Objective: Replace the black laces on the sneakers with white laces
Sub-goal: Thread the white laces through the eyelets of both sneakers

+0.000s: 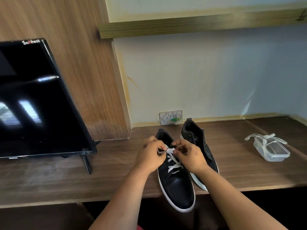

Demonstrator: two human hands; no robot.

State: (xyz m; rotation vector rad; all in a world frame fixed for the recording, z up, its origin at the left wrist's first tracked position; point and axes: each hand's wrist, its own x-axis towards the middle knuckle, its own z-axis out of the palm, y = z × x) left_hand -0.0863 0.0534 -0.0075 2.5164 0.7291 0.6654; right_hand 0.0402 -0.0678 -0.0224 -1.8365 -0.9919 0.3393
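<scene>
Wooden desk [49,178]: near sneaker [177,185] runs 12-to-6, heel far, both hands meeting at its top eyelets, left hand [150,155] and right hand [188,155] each pinching an end of the white lace [172,161].

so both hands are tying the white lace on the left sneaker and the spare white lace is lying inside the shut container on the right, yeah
Not quite. The spare white lace is draped over the lid of the shut clear plastic container, not inside it; the head view shows this. The rest holds: the left hand and right hand are tying the white lace on the left sneaker.
</scene>
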